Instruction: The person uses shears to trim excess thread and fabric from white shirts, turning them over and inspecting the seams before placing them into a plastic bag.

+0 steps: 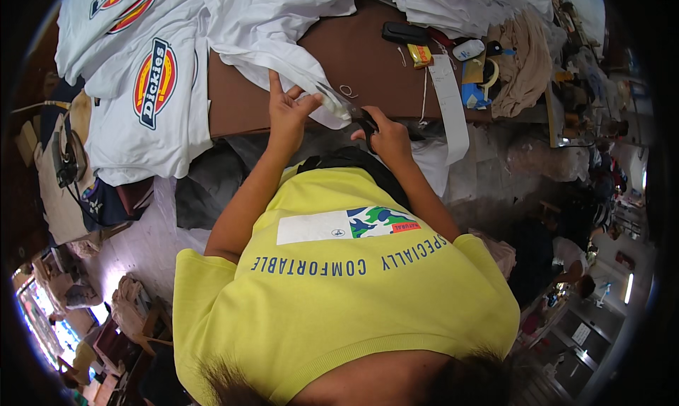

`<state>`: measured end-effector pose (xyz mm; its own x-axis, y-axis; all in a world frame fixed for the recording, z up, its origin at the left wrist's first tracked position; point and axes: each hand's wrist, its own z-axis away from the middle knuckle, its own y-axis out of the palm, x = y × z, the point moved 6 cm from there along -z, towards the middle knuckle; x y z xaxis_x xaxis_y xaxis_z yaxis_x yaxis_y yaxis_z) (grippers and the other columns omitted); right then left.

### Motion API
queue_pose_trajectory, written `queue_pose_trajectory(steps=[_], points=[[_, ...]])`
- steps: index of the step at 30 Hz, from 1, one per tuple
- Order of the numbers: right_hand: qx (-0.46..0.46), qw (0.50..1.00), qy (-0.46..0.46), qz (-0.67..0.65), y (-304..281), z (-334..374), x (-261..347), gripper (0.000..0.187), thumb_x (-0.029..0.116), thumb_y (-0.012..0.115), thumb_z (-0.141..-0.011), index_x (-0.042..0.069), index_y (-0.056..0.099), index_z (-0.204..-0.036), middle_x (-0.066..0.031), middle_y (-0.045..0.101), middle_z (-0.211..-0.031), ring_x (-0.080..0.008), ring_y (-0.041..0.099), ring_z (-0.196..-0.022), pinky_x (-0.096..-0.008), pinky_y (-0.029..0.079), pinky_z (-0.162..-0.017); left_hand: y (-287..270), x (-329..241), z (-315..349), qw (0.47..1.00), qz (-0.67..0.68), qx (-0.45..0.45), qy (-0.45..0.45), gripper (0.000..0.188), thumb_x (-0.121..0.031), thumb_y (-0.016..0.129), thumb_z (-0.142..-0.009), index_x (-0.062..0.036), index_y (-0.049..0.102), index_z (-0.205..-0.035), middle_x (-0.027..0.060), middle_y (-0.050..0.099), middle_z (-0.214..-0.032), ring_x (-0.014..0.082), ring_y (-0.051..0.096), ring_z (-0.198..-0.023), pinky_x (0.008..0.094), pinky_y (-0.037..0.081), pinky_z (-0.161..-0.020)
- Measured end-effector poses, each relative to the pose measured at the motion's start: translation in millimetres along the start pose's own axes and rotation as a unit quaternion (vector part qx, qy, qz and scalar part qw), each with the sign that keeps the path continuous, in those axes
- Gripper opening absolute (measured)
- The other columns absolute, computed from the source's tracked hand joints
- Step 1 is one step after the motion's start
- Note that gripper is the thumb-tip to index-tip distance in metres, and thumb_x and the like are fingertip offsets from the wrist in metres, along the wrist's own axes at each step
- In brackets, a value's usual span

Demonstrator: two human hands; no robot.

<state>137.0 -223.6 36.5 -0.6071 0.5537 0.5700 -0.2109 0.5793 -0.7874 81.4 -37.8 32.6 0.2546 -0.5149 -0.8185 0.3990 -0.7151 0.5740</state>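
Observation:
A white garment [286,61] stretches from the pile toward me, its edge hanging near the front of the brown table [240,98]. My left hand [285,116] pinches that edge between the thumb and some fingers, while the index finger points away. In my right hand [389,138] is a pair of scissors [368,128] with black handles. Their blades lie across the end of the cloth, pointing to the upper left. Whether the blades are cutting is too fine to make out. A small loop of thread [348,91] lies on the table just beyond the blades.
White shirts with a red and yellow print [154,84] are stacked at left; more white cloth [460,6] lies at the back. To the right are a black case [404,33], a yellow packet [420,55], a paper strip [447,105], a tape roll [489,73] and beige cloth [522,63].

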Motion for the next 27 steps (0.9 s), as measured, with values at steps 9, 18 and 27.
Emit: queue_pose_trajectory(steps=[9, 18, 27], points=[[0.063, 0.998, 0.023, 0.022, -9, -18, 21, 0.062, 0.041, 0.076, -0.059, 0.012, 0.053, -0.108, -0.0073, 0.059, -0.070, -0.0247, 0.060, -0.067, -0.0347, 0.046, -0.056, -7, 7, -4, 1.000, 0.007, 0.019, -0.016, 0.091, 0.011, 0.058, -0.074, -0.0067, -0.001, -0.140, 0.0208, 0.056, -0.105, 0.0194, 0.062, -0.086, 0.0268, 0.051, -0.076], [0.033, 0.999, 0.017, -0.009, 5, -6, -3, 0.065, 0.045, 0.076, -0.057, 0.012, 0.055, -0.109, -0.0120, 0.062, -0.071, -0.0302, 0.064, -0.068, -0.0359, 0.047, -0.055, -5, 3, -8, 1.000, 0.013, 0.014, 0.005, 0.094, 0.011, 0.059, -0.074, -0.0067, -0.004, -0.141, 0.0211, 0.055, -0.106, 0.0197, 0.062, -0.085, 0.0272, 0.051, -0.076], [0.078, 0.996, 0.037, 0.036, 2, -29, 19, 0.057, 0.032, 0.076, -0.063, 0.013, 0.053, -0.112, -0.0118, 0.062, -0.078, -0.0283, 0.062, -0.070, -0.0377, 0.048, -0.058, -18, 7, -14, 1.000, -0.004, 0.018, 0.001, 0.098, 0.012, 0.059, -0.073, -0.0066, -0.010, -0.141, 0.0227, 0.052, -0.109, 0.0202, 0.063, -0.085, 0.0276, 0.051, -0.077]])
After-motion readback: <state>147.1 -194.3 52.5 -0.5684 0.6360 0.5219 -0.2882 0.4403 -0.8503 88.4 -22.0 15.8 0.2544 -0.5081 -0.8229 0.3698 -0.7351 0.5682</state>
